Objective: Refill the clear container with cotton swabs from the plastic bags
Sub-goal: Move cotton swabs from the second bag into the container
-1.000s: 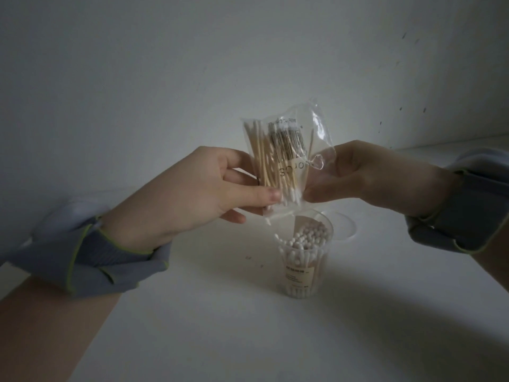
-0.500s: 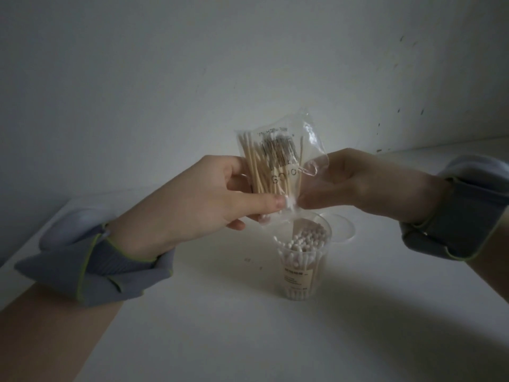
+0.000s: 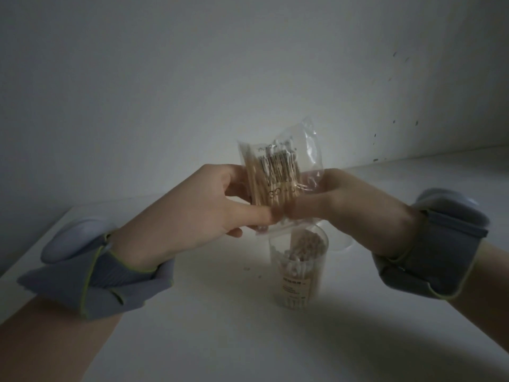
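A clear plastic bag of wooden-stick cotton swabs, with a barcode label, is held upright above the table. My left hand grips its left side, thumb across the front near the bottom. My right hand pinches its right side, thumb tip meeting the left thumb at the bag's lower edge. Just below stands the clear container, open-topped and holding many swabs with white tips up.
The container's round clear lid lies on the white table behind it, partly hidden by my right wrist. A pale wall rises close behind. Grey cuffs cover both wrists.
Both hands have come closer together on the bag, and the thumbs now meet at its lower edge. The bag has dropped slightly toward the container's mouth.
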`<state>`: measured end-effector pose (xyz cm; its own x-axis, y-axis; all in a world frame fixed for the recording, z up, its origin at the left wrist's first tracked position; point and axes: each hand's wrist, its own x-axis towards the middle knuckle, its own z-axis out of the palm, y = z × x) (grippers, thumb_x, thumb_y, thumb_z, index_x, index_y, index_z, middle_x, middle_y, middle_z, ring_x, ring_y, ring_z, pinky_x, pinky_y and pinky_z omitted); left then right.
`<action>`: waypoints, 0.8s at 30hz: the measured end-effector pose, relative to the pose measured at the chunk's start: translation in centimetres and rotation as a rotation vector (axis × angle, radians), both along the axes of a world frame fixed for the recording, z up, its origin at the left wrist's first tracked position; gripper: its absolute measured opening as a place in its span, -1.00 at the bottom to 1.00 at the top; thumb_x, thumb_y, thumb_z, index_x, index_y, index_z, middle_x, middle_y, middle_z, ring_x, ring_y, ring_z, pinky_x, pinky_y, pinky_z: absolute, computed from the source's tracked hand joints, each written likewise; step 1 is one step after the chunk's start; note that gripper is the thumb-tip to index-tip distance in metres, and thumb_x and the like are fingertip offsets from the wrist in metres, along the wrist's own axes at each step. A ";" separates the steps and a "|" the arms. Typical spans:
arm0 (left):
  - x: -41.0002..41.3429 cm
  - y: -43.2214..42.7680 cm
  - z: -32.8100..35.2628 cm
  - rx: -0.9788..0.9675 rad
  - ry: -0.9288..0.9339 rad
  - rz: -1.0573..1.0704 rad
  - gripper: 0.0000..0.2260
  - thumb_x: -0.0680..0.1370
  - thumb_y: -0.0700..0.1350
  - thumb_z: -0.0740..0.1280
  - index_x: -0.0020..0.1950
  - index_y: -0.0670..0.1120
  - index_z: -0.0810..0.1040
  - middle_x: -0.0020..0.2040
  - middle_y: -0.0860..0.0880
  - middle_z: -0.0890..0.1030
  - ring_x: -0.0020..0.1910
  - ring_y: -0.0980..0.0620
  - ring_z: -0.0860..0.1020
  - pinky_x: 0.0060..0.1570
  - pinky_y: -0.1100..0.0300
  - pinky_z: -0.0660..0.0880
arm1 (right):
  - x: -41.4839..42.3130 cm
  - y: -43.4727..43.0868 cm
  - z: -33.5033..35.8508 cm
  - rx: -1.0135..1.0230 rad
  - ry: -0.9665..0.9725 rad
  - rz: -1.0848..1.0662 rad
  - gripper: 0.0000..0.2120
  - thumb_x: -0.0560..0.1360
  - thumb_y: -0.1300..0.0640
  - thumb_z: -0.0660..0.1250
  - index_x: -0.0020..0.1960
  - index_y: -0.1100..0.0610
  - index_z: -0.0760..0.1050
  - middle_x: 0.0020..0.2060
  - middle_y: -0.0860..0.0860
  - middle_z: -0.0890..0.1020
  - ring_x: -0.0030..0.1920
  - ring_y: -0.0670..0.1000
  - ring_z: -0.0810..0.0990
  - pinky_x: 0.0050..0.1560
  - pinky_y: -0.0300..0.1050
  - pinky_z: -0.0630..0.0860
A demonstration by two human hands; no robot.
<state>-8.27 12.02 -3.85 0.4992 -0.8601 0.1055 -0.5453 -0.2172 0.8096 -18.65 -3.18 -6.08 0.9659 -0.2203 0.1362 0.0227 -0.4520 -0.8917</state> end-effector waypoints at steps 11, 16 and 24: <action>0.1 0.0 -0.1 -0.005 0.027 0.018 -0.77 0.29 -0.08 0.52 -0.08 0.03 0.62 -0.18 0.07 0.70 -0.27 0.16 0.66 -0.40 0.38 0.49 | 0.1 0.0 0.0 0.075 -0.011 0.065 -0.66 0.28 0.11 0.31 0.00 0.21 0.61 -0.11 0.09 0.69 -0.11 0.01 0.67 -0.12 -0.24 0.56; -0.1 -0.2 -0.2 0.008 0.020 0.009 -0.73 0.25 -0.04 0.51 -0.07 0.02 0.63 -0.18 0.06 0.71 -0.26 0.17 0.66 -0.38 0.38 0.49 | 0.3 0.5 -0.3 0.050 -0.002 0.044 -0.67 0.24 0.07 0.30 -0.07 0.21 0.62 -0.15 0.14 0.68 -0.10 0.10 0.66 -0.04 -0.09 0.56; -0.1 -0.1 -0.2 0.012 0.009 0.024 -0.74 0.25 -0.03 0.50 -0.08 0.03 0.63 -0.18 0.06 0.70 -0.28 0.17 0.66 -0.37 0.38 0.50 | 0.6 0.6 -0.6 0.049 -0.005 0.028 -0.64 0.28 0.07 0.28 -0.02 0.25 0.60 -0.10 0.18 0.66 -0.05 0.16 0.63 0.02 0.01 0.55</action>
